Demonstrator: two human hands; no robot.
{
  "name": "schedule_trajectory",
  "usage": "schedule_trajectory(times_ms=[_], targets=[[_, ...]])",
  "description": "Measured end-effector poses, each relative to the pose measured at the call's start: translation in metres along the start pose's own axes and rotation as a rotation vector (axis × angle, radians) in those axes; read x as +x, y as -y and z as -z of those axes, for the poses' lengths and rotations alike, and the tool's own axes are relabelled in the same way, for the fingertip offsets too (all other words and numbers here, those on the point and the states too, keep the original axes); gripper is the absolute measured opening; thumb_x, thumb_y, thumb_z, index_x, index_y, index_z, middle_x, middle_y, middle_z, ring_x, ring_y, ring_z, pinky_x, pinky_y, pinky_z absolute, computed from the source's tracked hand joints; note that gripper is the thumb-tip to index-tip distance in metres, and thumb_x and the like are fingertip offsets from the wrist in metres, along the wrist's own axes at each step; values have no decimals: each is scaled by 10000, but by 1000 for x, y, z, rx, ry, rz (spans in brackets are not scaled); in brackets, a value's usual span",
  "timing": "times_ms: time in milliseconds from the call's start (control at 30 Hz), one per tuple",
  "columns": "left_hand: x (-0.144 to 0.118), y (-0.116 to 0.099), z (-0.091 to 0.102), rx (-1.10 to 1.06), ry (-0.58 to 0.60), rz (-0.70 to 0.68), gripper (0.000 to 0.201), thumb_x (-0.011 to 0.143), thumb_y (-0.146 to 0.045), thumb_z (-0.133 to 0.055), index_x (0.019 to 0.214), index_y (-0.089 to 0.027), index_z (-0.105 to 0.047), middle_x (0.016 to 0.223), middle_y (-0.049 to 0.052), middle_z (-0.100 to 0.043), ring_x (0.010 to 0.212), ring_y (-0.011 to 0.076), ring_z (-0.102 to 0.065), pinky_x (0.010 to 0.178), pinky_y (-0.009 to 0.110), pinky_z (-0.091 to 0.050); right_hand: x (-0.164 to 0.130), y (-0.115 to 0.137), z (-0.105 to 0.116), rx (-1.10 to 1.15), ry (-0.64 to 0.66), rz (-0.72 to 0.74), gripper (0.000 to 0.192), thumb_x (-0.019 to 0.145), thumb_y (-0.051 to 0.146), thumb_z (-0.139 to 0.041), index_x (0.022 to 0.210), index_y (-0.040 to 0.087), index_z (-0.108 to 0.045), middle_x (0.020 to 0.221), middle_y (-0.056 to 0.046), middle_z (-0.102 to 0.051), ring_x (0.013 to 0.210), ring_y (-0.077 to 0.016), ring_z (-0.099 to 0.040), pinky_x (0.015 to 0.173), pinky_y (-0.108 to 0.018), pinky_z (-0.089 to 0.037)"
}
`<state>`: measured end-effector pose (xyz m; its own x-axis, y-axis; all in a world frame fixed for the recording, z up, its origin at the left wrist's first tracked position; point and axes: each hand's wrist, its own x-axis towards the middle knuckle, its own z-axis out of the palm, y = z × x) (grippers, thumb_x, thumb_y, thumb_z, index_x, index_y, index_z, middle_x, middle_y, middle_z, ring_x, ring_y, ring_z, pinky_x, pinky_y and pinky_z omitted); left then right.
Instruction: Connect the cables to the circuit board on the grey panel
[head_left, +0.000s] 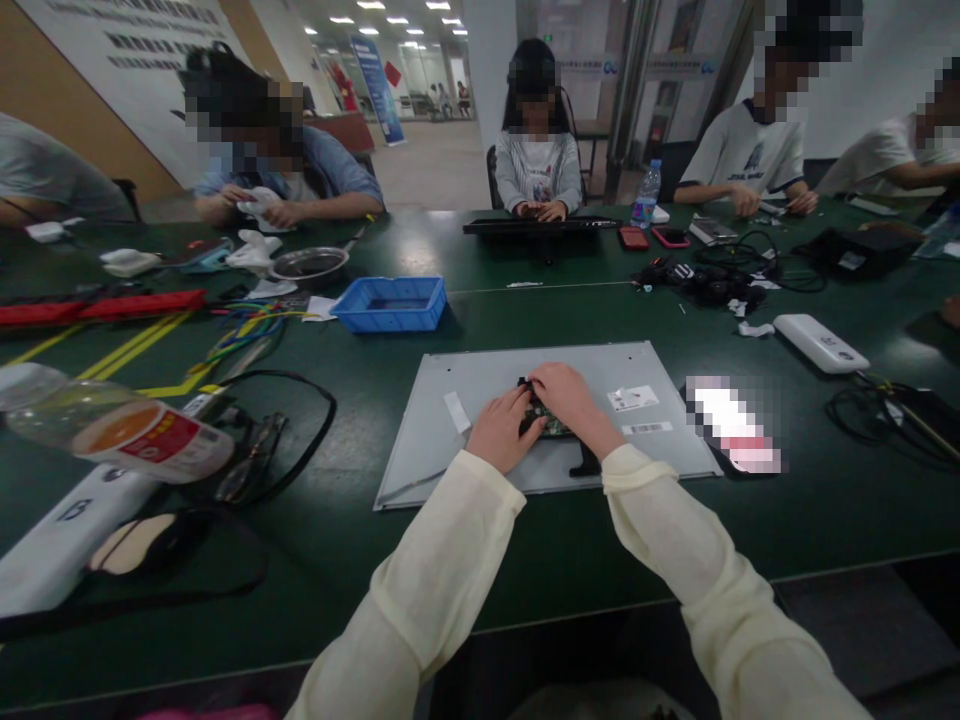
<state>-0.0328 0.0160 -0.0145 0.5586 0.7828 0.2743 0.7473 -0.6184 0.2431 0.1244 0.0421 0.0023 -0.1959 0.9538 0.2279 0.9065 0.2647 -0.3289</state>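
A grey flat display panel (420, 440) lies on the green table before me, with white labels and a barcode strip on its face. A small green circuit board (555, 427) with black parts rests at its middle. From the left, my left hand (504, 425) grips the board with bent fingers. My right hand (568, 395) curls over its far edge, fingertips close to a black piece (523, 383). Both hands partly hide the board, so the exact finger contact is unclear. Under my right wrist, a black bracket-like part (585, 462) lies on the panel.
To the right lie a phone (731, 425) and a white power bank (821, 343). A blue tray (394, 305) stands ahead. At left are a tilted drink bottle (150, 435), glasses (253, 460) and a black strap. Several people sit around the table.
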Motion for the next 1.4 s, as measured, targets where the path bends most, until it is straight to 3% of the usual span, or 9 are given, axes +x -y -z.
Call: schedule_trajectory(times_ms=[500, 800, 1000, 1200, 1400], targets=[[1, -5, 5, 31, -18, 8, 431, 901, -406, -474, 1259, -170, -516, 1332, 93, -536, 1255, 259, -449, 1045, 425, -350, 7, -7, 0, 138, 41, -32, 288, 822, 93, -465, 1020, 127, -672, 1066, -123, -659, 1032, -202, -576, 950, -283, -397], [-1, -9, 11, 46, -21, 18, 348, 898, -404, -482, 1179, -213, -560, 1317, 81, -529, 1214, 269, -470, 1040, 468, -340, -1, -10, 12, 228, -34, 2, 427, 808, 58, -445, 1211, 112, -575, 1183, -119, -638, 1088, -188, -573, 990, -300, -389], [-2, -9, 12, 50, -36, 21, 363, 903, -414, -476, 1190, -208, -559, 1339, 86, -502, 1201, 262, -479, 1038, 458, -350, -21, -59, 37, 195, -101, -33, 349, 807, 103, -488, 1117, 133, -645, 1144, -113, -661, 1081, -213, -587, 1007, -354, -397], [0, -8, 11, 44, -23, -6, 380, 921, -419, -442, 1206, -194, -555, 1340, 89, -496, 1206, 263, -473, 1037, 455, -355, -56, -121, 57, 24, 66, -198, 329, 781, 179, -583, 1094, 129, -674, 1106, -143, -660, 1003, -247, -611, 915, -358, -440], [0, -7, 9, 47, -26, -12, 366, 921, -403, -448, 1201, -195, -557, 1341, 94, -493, 1202, 265, -475, 1025, 452, -366, -68, -130, 56, 27, 161, -255, 323, 704, 176, -664, 1025, 156, -691, 980, -101, -688, 890, -214, -632, 798, -294, -459]])
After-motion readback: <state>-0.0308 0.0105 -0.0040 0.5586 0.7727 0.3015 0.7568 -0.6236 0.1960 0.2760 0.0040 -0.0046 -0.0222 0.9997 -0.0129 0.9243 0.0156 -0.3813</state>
